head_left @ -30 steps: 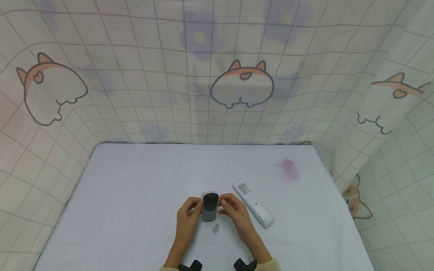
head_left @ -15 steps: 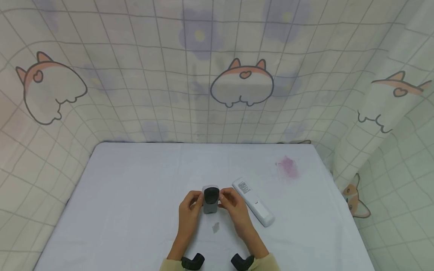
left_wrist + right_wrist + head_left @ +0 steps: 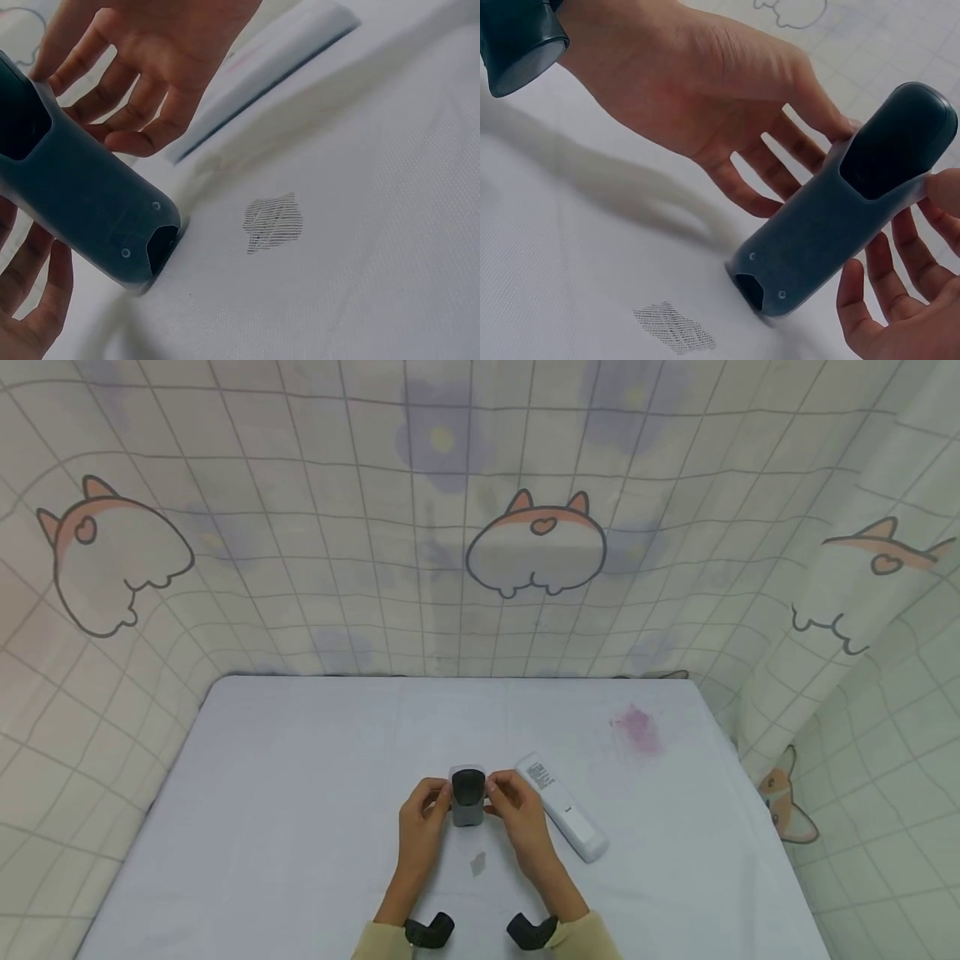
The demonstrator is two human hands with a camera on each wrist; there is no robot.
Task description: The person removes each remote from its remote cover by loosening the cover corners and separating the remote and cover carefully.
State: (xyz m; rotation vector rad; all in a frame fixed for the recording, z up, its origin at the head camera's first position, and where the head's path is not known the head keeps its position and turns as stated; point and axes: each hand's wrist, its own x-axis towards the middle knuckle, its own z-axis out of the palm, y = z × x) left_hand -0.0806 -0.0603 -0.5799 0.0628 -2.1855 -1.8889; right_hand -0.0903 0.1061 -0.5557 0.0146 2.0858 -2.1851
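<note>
Cartoon-printed cloth hangs behind and beside a table (image 3: 300,760) covered in pale sheeting, which fills the lower half of the head view. Near the bottom centre of that view, both hands meet around a grey sleeve (image 3: 467,797), a soft rubbery cover with a dark oval opening near its top. It stands tilted, its lower end resting on the sheet. The left hand (image 3: 422,827) pinches the sleeve's upper edge with thumb and forefinger, the other fingers loosely spread beside it. The right hand (image 3: 517,818) pinches the opposite edge the same way, its remaining fingers relaxed and fanned out. In the right wrist view the sleeve (image 3: 840,225) shows a square hole at its lower end. Just below the sleeve on the sheet lies a small grey mark (image 3: 477,863). Right of the hands, a white remote (image 3: 561,808) lies diagonally, apart from them. Further to the upper right sits a pink stain (image 3: 637,730).
</note>
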